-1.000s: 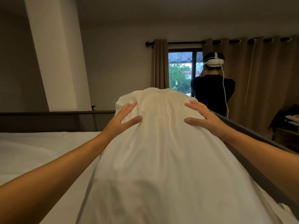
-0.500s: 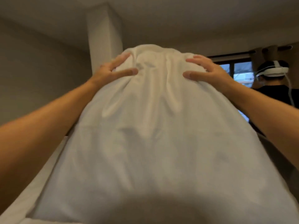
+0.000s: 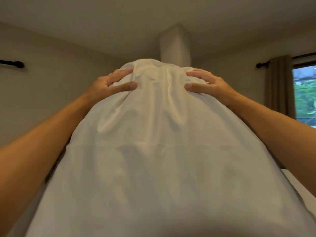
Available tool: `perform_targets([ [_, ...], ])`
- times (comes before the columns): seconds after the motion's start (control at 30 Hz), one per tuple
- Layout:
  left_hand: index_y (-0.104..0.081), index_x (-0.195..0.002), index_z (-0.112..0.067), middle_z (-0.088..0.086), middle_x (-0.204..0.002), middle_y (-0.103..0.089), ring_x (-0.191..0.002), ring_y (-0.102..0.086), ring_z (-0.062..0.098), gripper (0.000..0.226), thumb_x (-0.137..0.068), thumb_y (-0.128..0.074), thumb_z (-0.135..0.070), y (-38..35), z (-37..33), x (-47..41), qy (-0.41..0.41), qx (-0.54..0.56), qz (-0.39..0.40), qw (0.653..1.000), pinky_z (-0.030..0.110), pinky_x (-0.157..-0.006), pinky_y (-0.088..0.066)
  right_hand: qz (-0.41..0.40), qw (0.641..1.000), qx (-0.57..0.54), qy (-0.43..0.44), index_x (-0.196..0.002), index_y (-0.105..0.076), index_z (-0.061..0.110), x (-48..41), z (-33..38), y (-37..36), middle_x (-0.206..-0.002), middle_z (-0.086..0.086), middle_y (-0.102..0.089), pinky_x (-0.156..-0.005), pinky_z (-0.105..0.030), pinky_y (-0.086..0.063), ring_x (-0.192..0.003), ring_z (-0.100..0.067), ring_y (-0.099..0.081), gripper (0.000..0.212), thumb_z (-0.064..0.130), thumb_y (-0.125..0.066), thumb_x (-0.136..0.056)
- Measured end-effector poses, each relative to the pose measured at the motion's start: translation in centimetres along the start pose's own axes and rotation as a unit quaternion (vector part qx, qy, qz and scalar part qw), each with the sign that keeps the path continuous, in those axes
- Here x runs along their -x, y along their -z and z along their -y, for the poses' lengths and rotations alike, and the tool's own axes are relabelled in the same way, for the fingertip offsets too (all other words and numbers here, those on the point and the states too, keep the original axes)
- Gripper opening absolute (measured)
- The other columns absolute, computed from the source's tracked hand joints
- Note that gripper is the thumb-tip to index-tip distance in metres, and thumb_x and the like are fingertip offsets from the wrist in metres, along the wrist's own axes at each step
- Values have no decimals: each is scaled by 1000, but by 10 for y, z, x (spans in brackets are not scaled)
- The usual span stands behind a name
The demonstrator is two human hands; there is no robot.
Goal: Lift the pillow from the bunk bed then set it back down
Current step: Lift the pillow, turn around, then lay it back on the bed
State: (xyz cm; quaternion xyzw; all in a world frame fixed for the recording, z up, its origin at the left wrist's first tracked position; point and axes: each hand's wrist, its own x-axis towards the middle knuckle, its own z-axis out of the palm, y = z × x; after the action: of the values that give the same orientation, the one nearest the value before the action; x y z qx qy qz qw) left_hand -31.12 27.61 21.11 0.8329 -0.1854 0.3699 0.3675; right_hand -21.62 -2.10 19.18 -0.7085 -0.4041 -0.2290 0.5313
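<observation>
- Two hands gripped one white pillow (image 3: 159, 151), which filled most of the view, raised in front of the camera; compared with a second earlier, when its lower part lay on the bunk bed, it stood higher against the ceiling.
- The pillar (image 3: 175, 45) behind the pillow sat centre, where half a second earlier it was left of centre.
- The curtain (image 3: 280, 86) and window (image 3: 305, 94) had slid to the right edge; the person seen there earlier was gone from view.
- The left hand (image 3: 109, 83) clutched the pillow's upper left corner, fingers curled, thumb pressed into the cloth.
- The right hand (image 3: 209, 83) clutched the upper right corner likewise.
</observation>
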Motion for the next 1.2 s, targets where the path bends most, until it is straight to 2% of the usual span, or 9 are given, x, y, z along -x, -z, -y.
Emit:
perform_targets([
  [0.2, -50, -129, -51, -22, -149, -38, -139, -33, 10, 63, -68, -67, -55, 118, 46, 68, 47, -76, -37, 995, 35, -111, -29, 60, 997, -46, 12, -126, -59, 39, -20, 36, -138, -144, 17, -40, -78, -10, -36, -121, -7, -46, 54, 46, -72, -74],
  [0.27, -49, -125, -56, -22, -150, -35, -141, -30, 10, 61, -67, -69, -59, 158, 61, 96, 66, -93, -46, 992, 39, -113, -28, 85, 994, -60, 21, -127, -58, 40, -24, 45, -187, -145, 16, -38, -82, -10, -34, -125, -7, -44, 56, 47, -73, -73],
  [0.37, -47, -127, -56, -19, -154, -31, -136, -27, -2, 72, -60, -69, -65, 210, 84, 140, 101, -124, -57, 986, 28, -106, -25, 123, 989, -78, 38, -127, -57, 42, -25, 53, -259, -147, 14, -36, -98, -21, -29, -130, -8, -40, 58, 47, -74, -72],
  [0.53, -47, -134, -46, -12, -156, -28, -131, -25, -6, 67, -73, -75, -44, 270, 124, 214, 147, -195, -96, 965, 18, -102, -21, 187, 975, -110, 55, -130, -54, 44, -10, 55, -372, -150, 17, -32, -106, -27, -24, -135, -3, -32, 63, 50, -74, -70],
  [0.67, -49, -131, -49, -12, -156, -28, -135, -25, -5, 72, -65, -77, -52, 302, 151, 272, 194, -230, -124, 946, 17, -105, -20, 230, 961, -139, 62, -131, -52, 45, 5, 52, -452, -151, 20, -28, -106, -27, -23, -134, 1, -29, 67, 52, -75, -69],
  [0.77, -47, -129, -55, -16, -155, -26, -137, -23, -5, 79, -54, -70, -65, 318, 172, 311, 232, -244, -137, 931, 18, -108, -20, 262, 949, -162, 68, -132, -49, 45, 15, 44, -506, -152, 22, -26, -104, -28, -24, -132, 0, -29, 70, 51, -75, -68],
  [0.9, -42, -133, -55, -19, -157, -21, -136, -22, -3, 76, -63, -71, -65, 326, 202, 346, 277, -269, -142, 911, 25, -110, -22, 297, 934, -183, 78, -131, -48, 48, 23, 26, -567, -151, 25, -25, -104, -29, -26, -133, -1, -29, 72, 54, -75, -65],
  [1.07, -39, -123, -65, -22, -156, -19, -132, -23, -4, 65, -65, -69, -64, 331, 233, 360, 316, -296, -161, 887, 23, -105, -22, 327, 916, -214, 89, -131, -51, 45, 14, 4, -622, -150, 25, -27, -106, -28, -28, -132, 0, -31, 71, 51, -77, -65],
  [1.2, -40, -131, -57, -22, -156, -19, -132, -22, -4, 72, -64, -67, -65, 330, 254, 363, 335, -312, -181, 871, 25, -106, -21, 352, 901, -233, 96, -131, -51, 44, 2, -14, -654, -151, 23, -27, -105, -27, -27, -134, -1, -30, 72, 53, -75, -64],
])
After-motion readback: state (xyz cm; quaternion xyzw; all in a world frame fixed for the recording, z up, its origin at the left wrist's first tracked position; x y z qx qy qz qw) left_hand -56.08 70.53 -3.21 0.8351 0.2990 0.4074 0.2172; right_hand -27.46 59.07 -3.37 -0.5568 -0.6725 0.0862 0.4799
